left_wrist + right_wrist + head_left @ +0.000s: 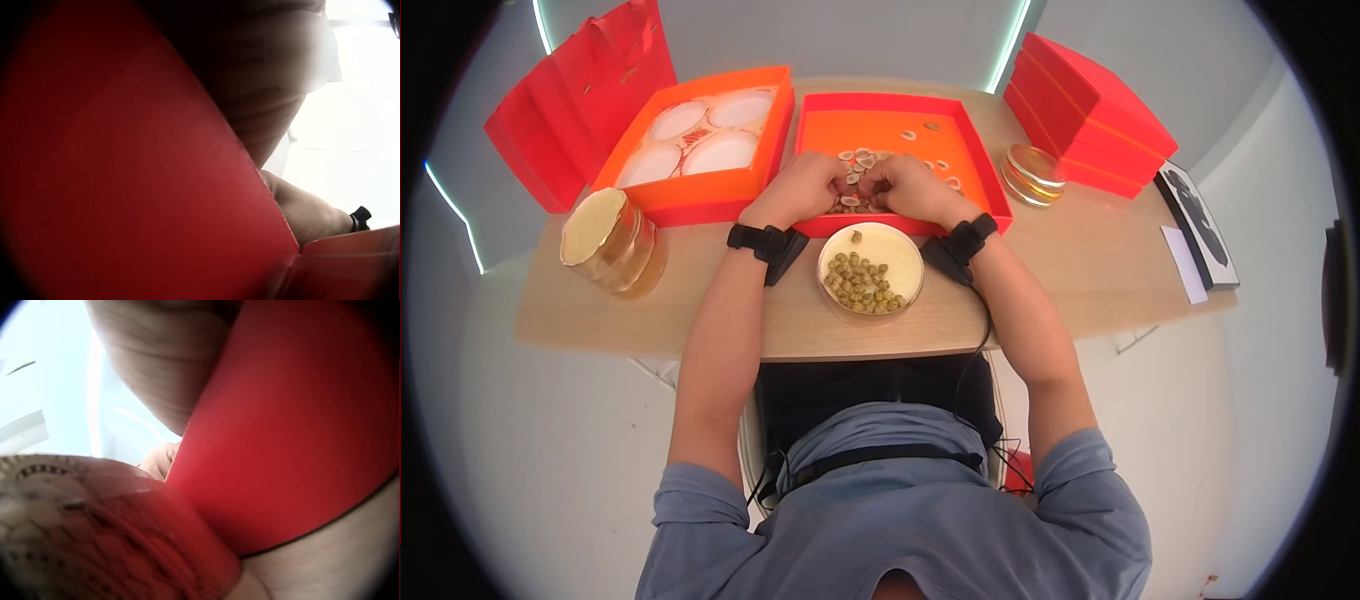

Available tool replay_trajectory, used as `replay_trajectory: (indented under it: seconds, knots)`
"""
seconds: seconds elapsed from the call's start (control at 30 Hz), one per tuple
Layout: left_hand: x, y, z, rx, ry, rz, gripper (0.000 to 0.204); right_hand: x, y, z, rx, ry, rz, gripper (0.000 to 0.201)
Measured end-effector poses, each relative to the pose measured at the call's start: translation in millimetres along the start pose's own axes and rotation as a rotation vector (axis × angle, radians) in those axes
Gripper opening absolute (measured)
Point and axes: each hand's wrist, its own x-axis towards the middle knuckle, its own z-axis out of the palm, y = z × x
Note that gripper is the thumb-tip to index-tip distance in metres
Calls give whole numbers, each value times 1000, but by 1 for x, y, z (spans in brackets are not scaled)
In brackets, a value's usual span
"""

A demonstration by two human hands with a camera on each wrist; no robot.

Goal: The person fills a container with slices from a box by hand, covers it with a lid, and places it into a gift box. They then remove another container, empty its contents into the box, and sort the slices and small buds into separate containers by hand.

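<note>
My left hand (802,190) and right hand (912,190) are close together over the near part of a shallow red box with an orange inside (870,115). Curled fingertips of both hands meet among small brown shell-like pieces with pale rims (855,168). What the fingertips hold, I cannot tell. In both wrist views the box's red wall (137,156) hides the fingers; part of the left hand shows past its edge in the left wrist view. Just in front of the box stands a round container (905,258), with several small greenish-brown round pieces (862,285) on its cream-coloured surface.
An orange-red box with white round inserts (720,152) and a red gift bag (590,100) stand at the left, behind a gold jar (615,245). At the right are a glass container (1032,178), stacked red boxes (1085,115) and a framed picture (1200,225).
</note>
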Motion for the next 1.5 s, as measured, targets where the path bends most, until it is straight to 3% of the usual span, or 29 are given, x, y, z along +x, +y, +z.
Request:
replay_trajectory:
  seconds: [0.1, 0.2, 0.4, 0.5, 0.6, 0.7, 0.9, 1.1, 1.27, 1.5]
  knots:
    - [-1, 3, -2, -25, -19, -14, 17, -1, -3, -3, -184, -7, 26, 15]
    - [-1, 6, -5, -33, -44, -46, 14, -3, 9, 1, -171, 142, -71, 14]
    - [-2, 7, -3, -24, -31, -31, 11, -12, 3, -5, -211, 185, -58, 19]
    - [-1, 6, -3, -16, -27, -24, 10, -19, -7, -11, -63, 259, -117, 19]
    - [-2, 3, -1, -12, -22, -18, 9, -33, -34, -21, 320, 96, -46, 17]
    - [-1, -1, 1, -11, -23, -15, 7, -45, -61, -28, 263, -146, -82, 13]
    - [0, 0, 0, -26, -47, -38, 9, -38, -49, -12, 336, -255, -198, 21]
    - [-1, 6, -6, -55, -28, -62, 16, -33, -36, -15, 248, 85, 28, 16]
    - [-1, 3, -5, -144, 122, -32, 14, -24, -1, -17, 104, 94, 40, 16]
    - [-4, 14, -11, -74, -69, -55, 13, -26, -13, -15, -131, 93, 73, 16]
